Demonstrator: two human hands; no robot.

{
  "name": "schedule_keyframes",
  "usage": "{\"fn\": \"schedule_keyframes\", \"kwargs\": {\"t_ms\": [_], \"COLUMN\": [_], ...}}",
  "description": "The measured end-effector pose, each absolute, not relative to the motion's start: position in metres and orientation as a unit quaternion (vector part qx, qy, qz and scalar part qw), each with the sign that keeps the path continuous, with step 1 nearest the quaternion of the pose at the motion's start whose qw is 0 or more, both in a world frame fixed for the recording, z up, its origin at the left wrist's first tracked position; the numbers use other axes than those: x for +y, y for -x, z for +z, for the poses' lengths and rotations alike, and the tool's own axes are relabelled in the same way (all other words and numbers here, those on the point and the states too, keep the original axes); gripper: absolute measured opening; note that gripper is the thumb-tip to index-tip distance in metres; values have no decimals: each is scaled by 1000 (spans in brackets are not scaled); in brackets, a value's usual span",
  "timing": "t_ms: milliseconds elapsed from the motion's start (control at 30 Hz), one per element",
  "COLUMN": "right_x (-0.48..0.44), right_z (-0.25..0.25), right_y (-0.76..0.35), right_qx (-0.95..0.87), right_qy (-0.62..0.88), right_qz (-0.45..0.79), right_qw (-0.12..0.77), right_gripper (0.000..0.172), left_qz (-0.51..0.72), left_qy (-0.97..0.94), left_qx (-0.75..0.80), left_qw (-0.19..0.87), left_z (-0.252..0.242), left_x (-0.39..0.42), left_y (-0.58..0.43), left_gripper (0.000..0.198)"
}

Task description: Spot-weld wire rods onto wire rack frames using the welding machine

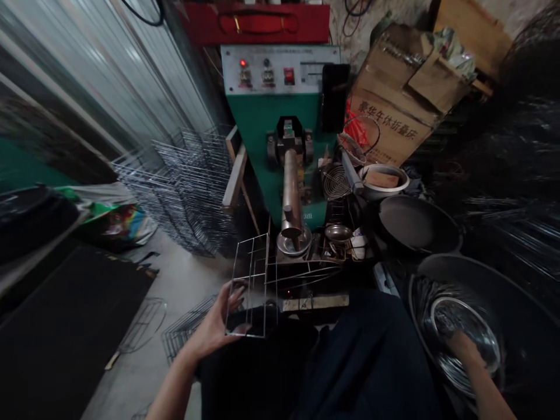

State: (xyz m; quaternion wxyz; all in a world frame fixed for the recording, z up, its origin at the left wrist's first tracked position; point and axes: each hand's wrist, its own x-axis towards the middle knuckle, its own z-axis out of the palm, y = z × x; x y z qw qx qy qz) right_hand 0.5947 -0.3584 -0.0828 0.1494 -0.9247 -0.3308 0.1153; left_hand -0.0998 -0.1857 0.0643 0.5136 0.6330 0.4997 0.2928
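Head view | left hand (pixel 214 326) holding wire frame (pixel 251 276) below metal cylinder (pixel 291 189) | right hand (pixel 466 348) in shiny bowl (pixel 489 333), fingers blurred, grip cannot be told

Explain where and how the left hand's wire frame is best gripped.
Probably by the near left edge of the wire frame, from the left, where the left hand is: its open wires leave finger room, and its far end faces the machine.

Left hand (pixel 217 324), right hand (pixel 464 348) well apart
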Motion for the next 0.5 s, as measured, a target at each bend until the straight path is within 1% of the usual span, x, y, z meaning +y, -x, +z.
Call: {"fn": "schedule_keyframes", "kwargs": {"t_ms": [67, 100, 267, 400, 500], "right_x": [-356, -356, -366, -374, -357], "right_z": [-74, -71, -71, -71, -45], "right_y": [-591, -589, -587, -601, -596], "right_qx": [-317, -308, -307, -270, -293], "right_qy": [927, 929, 923, 944, 937], "right_qz": [137, 152, 172, 123, 66], "right_qw": [144, 138, 155, 146, 177], "right_gripper": [30, 29, 24, 29, 23], "left_qz": [304, 331, 521, 642, 706], "left_qy": [-647, -649, -589, -503, -471], "left_qx": [483, 467, 363, 329, 297], "left_qw": [505, 501, 500, 476, 438], "left_z": [71, 77, 122, 157, 171], "left_x": [-198, -202, -211, -202, -194], "left_y": [99, 96, 67, 40, 25], "left_gripper": [108, 106, 97, 90, 84]}}
